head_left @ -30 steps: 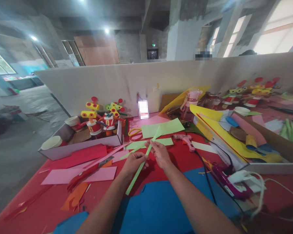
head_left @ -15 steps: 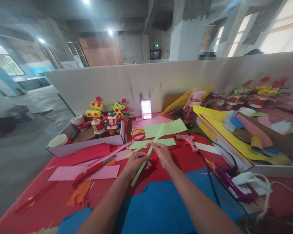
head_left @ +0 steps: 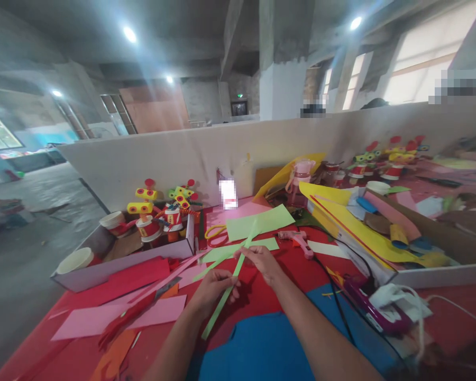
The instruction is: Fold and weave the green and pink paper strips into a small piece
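The left hand (head_left: 216, 289) and right hand (head_left: 264, 263) pinch a narrow, flat, light-green paper strip (head_left: 239, 264) above the red worktop (head_left: 257, 299), well in from its left edge. Uneven tension could tear the strip; excessive finger pressure could crease it.

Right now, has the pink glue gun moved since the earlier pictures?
No: against the pale strip beside it, the glue gun lies as before; the whole view shifted.
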`<action>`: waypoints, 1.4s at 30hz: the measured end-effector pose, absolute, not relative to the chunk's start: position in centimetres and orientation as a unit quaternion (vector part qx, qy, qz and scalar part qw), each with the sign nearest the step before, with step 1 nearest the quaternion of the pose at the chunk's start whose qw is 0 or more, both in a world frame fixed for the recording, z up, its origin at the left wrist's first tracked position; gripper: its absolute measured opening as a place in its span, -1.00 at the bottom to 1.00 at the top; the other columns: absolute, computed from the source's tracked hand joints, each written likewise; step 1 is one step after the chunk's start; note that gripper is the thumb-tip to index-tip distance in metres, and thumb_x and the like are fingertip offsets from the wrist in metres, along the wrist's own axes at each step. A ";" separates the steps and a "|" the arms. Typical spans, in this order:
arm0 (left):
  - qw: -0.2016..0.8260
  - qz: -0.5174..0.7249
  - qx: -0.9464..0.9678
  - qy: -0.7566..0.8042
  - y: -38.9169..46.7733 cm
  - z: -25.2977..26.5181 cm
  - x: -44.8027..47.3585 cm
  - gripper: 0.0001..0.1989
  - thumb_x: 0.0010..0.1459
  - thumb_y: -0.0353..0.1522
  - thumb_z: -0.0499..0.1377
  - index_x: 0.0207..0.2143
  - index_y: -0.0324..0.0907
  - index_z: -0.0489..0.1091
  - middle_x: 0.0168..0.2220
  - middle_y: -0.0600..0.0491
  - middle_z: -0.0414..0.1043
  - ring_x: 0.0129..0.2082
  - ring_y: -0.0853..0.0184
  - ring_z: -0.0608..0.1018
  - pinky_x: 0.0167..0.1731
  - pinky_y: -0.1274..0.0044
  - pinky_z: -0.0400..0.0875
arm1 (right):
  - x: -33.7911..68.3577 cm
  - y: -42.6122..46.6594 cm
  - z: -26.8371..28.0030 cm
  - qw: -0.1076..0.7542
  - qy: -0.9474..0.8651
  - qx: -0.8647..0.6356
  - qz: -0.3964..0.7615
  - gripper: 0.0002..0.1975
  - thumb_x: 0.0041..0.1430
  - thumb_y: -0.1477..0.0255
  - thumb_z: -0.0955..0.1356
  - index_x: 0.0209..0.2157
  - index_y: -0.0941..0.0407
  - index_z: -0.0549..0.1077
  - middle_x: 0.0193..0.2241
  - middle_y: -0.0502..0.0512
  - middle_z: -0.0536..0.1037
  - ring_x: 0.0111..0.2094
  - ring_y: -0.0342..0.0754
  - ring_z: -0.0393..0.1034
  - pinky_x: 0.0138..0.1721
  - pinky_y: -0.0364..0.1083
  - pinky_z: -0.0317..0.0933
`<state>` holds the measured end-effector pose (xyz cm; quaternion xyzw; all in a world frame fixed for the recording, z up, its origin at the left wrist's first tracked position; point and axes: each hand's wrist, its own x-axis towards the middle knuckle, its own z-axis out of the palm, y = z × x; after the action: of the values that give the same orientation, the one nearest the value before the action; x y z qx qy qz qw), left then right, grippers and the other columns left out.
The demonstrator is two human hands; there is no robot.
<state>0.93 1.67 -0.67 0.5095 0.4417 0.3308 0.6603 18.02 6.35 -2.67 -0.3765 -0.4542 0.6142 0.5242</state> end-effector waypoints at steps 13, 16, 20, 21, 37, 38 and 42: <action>0.684 0.273 0.524 0.428 1.6 -1.0 1.0 -0.71 -0.03 -0.21 0.34 -0.52 -0.30 0.52 -0.62 -0.06 0.49 -0.67 0.40 0.45 -0.60 0.59 0.33 | 22.5 8.5 -1.8 0.600 -0.375 -0.414 0.573 -0.49 -0.29 -0.04 0.51 -0.50 0.15 0.61 -0.44 0.18 0.63 -0.32 0.01 0.51 -0.20 -0.04 0.30; 0.686 0.268 0.527 0.424 1.6 -0.9 0.9 -0.72 -0.02 -0.22 0.33 -0.51 -0.30 0.53 -0.62 -0.06 0.49 -0.67 0.40 0.46 -0.59 0.59 0.32 | 23.0 9.0 -2.0 0.618 -0.366 -0.400 0.569 -0.52 -0.26 0.00 0.52 -0.47 0.15 0.61 -0.41 0.20 0.64 -0.27 0.06 0.53 -0.15 0.00 0.31; 0.683 0.256 0.538 0.423 1.7 -0.7 0.6 -0.73 -0.02 -0.22 0.34 -0.52 -0.30 0.53 -0.62 -0.07 0.50 -0.65 0.39 0.48 -0.58 0.59 0.33 | 23.6 9.5 -1.9 0.699 -0.312 -0.363 0.531 -0.54 -0.14 0.03 0.49 -0.36 0.14 0.60 -0.32 0.20 0.65 -0.21 0.05 0.53 -0.11 -0.01 0.32; 0.678 0.269 0.535 0.427 1.8 -0.7 0.5 -0.72 -0.04 -0.22 0.35 -0.52 -0.30 0.53 -0.61 -0.07 0.50 -0.65 0.39 0.48 -0.59 0.60 0.33 | 23.5 9.4 -1.9 0.717 -0.292 -0.355 0.524 -0.53 -0.11 0.02 0.47 -0.32 0.13 0.59 -0.29 0.20 0.65 -0.20 0.03 0.53 -0.11 -0.02 0.32; 0.691 0.335 0.456 0.449 1.7 -0.7 0.7 -0.70 -0.11 -0.25 0.40 -0.46 -0.35 0.55 -0.48 -0.15 0.57 -0.54 0.32 0.56 -0.43 0.52 0.43 | 15.6 4.8 -3.1 0.537 -0.487 -0.438 0.532 -0.52 0.02 -0.01 0.38 -0.41 0.15 0.63 -0.71 0.02 0.43 -0.55 -0.03 0.36 -0.48 -0.09 0.21; 0.695 0.331 0.456 0.448 1.7 -0.6 0.6 -0.71 -0.11 -0.26 0.40 -0.46 -0.35 0.55 -0.48 -0.15 0.57 -0.54 0.32 0.56 -0.43 0.52 0.43 | 16.0 5.1 -3.2 0.548 -0.493 -0.442 0.512 -0.53 0.03 0.00 0.37 -0.42 0.14 0.64 -0.66 0.05 0.48 -0.47 0.02 0.40 -0.42 -0.08 0.23; 0.703 0.312 0.458 0.446 1.5 0.0 0.6 -0.73 -0.10 -0.27 0.40 -0.47 -0.35 0.56 -0.50 -0.14 0.56 -0.55 0.33 0.55 -0.46 0.53 0.41 | 16.8 5.7 -3.1 0.558 -0.499 -0.450 0.487 -0.52 0.05 -0.01 0.35 -0.36 0.12 0.65 -0.57 0.08 0.55 -0.34 0.08 0.43 -0.29 -0.05 0.24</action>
<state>0.56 1.51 -0.02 0.4577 0.4455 0.3116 0.7035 16.82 5.69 -3.14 -0.4505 -0.4990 0.4870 0.5576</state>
